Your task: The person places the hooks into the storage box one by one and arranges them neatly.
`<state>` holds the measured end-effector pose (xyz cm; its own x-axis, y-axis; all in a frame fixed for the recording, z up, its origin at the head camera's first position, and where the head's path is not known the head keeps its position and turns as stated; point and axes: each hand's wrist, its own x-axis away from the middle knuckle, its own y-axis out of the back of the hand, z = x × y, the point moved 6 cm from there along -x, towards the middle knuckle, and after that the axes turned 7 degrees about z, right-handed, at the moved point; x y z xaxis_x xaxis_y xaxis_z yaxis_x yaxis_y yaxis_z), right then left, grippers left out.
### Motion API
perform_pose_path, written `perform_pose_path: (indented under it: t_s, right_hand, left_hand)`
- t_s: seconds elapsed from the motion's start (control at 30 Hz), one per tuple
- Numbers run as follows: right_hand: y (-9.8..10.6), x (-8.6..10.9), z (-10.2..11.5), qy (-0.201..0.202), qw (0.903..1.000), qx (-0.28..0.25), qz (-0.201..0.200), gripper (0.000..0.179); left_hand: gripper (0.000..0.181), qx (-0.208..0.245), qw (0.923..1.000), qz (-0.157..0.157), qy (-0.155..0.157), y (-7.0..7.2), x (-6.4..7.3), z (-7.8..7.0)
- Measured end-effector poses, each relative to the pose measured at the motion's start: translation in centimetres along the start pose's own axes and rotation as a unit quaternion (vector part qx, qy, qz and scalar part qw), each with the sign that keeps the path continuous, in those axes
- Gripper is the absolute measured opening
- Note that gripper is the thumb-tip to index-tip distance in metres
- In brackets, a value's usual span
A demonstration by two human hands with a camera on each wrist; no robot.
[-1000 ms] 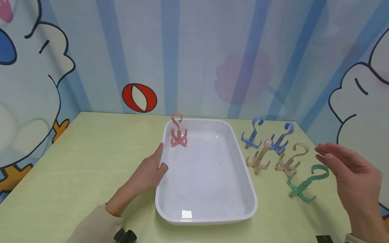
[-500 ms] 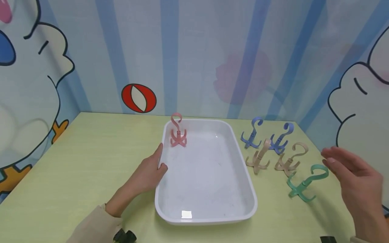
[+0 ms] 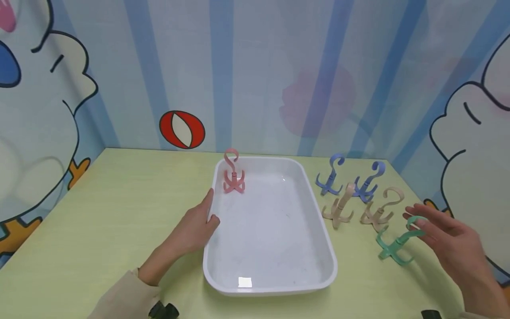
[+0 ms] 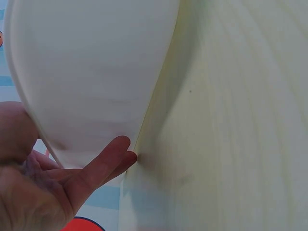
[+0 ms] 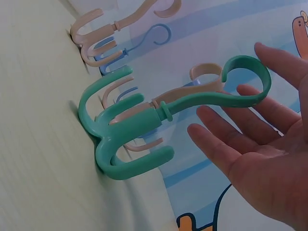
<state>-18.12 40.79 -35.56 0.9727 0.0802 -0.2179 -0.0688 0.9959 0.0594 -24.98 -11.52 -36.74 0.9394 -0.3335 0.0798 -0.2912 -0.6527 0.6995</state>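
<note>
A white tray [image 3: 271, 230] lies on the table, its left rim gripped by my left hand [image 3: 197, 226], thumb over the edge and fingers against the outer wall. In the left wrist view, fingers [image 4: 108, 161] press the tray's side. A pink four-pronged hook hanger [image 3: 234, 179] stands inside the tray's far left corner. My right hand [image 3: 452, 243] is at the curved top of a green hook hanger [image 3: 396, 246], which stands on its prongs. The right wrist view shows this hand [image 5: 260, 139] with fingers spread and extended behind the green hook hanger's [image 5: 132, 122] crook.
Two beige hook hangers, one nearer the tray [image 3: 338, 212] and one farther right [image 3: 376, 217], stand behind the green one. Two blue hook hangers, left [image 3: 328, 181] and right [image 3: 365, 188], are at the back. A printed curtain [image 3: 259, 79] borders the table's [image 3: 119, 212] far edge.
My right hand drew slightly right, then came down and left to the green hook hanger's crook. The left hand, tray and hangers stay where they were.
</note>
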Motion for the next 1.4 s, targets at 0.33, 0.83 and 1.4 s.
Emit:
perform_pose_path:
  t_s: [0.33, 0.83, 1.4]
  right_hand:
    - [-0.6, -0.3, -0.8, -0.004, 0.9992, 0.031, 0.026, 0.044]
    - [-1.3, -0.8, -1.0, -0.001, 0.9989, -0.025, 0.040, 0.039]
    - [-1.7, -1.0, 0.0, 0.009, 0.9993, -0.033, 0.016, 0.041]
  left_hand:
    - [0.074, 0.001, 0.9999, -0.004, -0.014, 0.1, 0.3, -0.2]
    - [0.074, 0.009, 1.0000, -0.003, 0.001, 0.0, 0.0, 0.0]
    - [0.074, 0.019, 0.9998, 0.000, 0.000, -0.1, 0.0, 0.0]
